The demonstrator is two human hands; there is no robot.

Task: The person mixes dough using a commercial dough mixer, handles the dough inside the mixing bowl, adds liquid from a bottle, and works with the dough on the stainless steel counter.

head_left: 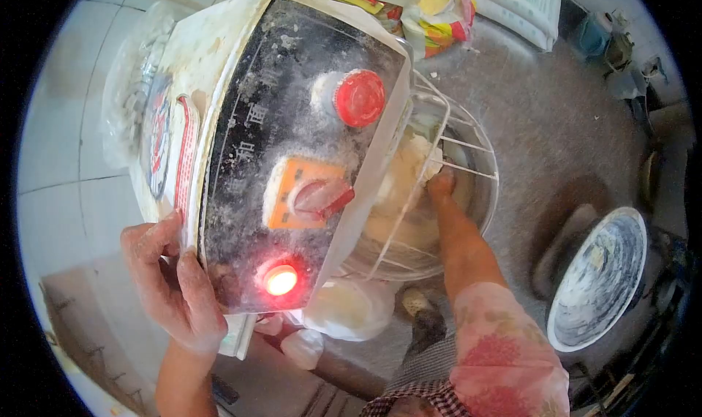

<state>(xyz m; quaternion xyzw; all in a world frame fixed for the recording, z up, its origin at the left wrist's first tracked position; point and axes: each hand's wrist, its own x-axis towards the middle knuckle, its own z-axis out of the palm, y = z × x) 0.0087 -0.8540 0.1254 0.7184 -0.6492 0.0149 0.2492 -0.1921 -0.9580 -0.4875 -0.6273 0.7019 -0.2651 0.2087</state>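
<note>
The large white mixer (219,73) stood on the left, and to its right sat the round bowl (485,219) under a wire guard (468,145), with the pale dough (409,161) inside; a flour-dusted basin (598,278) lay at the near right. The left hand (172,278), fingers loosely bent and partly open, touched the mixer's near left edge, while the right hand (441,183) reached into the bowl against the dough, its fingertips hidden, so its closure could not be told.

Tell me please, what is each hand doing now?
Left hand: partly open, fingers at edge of boxy white machine.
Right hand: at pale dough in round metal bowl; grip unclear.
</note>
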